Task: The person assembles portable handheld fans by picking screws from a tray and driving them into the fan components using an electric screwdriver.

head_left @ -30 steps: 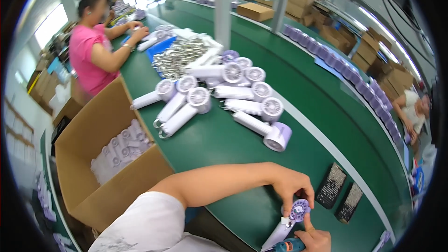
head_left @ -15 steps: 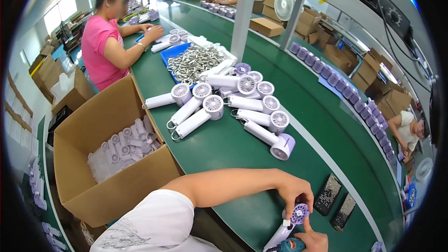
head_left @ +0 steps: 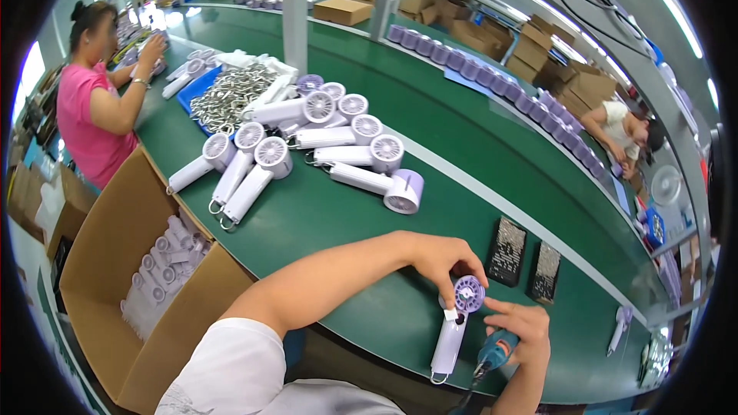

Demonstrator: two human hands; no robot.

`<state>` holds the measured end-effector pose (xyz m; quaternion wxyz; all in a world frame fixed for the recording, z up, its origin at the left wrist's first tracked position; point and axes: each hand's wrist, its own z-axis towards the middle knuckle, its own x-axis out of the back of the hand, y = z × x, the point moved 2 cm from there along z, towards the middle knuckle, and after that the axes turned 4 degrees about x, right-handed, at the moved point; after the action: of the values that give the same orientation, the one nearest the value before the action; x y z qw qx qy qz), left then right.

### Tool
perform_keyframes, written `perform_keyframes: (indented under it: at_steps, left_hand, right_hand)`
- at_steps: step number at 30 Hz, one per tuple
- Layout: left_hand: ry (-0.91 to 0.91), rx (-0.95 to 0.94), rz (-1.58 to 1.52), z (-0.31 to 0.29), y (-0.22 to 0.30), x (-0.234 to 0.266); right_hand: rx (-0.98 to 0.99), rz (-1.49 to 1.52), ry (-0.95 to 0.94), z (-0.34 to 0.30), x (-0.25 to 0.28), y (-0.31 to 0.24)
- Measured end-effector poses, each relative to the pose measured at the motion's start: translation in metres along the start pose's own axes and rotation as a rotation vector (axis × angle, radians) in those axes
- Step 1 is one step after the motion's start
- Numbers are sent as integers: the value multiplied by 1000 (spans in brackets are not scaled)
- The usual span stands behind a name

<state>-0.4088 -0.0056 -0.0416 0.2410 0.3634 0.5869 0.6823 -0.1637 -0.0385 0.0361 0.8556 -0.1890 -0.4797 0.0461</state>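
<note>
Near the front edge of the green workbench lies a white and lilac handheld fan (head_left: 447,347), its round head showing a purple spoked wheel (head_left: 469,293). My left hand (head_left: 452,263) reaches across from the left, its fingers and thumb closed around that head. A small white piece sits where the head meets the handle, and a wire loop hangs at the handle's end. My right hand (head_left: 524,326) holds a teal electric screwdriver (head_left: 498,348) against its palm, with the index finger stretched to the wheel's right rim. The screwdriver points away from the fan head.
Two black trays of small metal screws (head_left: 507,252) lie beyond my hands. Several handheld fans (head_left: 270,155) and a blue tray (head_left: 184,95) of metal clips are farther left. A cardboard box (head_left: 173,361) of fan parts stands at the left edge. A co-worker in pink (head_left: 96,111) works nearby.
My view has swung to the right, so the bench things sit farther left. More of the fan's handle and the screwdriver shows. My left hand stays on the fan head.
</note>
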Motion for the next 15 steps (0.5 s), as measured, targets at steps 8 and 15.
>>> perform_keyframes:
  at_steps: [8, 15]
  left_hand:
    - [-13, 62, 27, 12, 6, 1]
    - [-46, 109, 79, 15, 11, -2]
  right_hand:
    - [70, 208, 588, 12, 46, 2]
    - [251, 582, 982, 41, 69, 33]
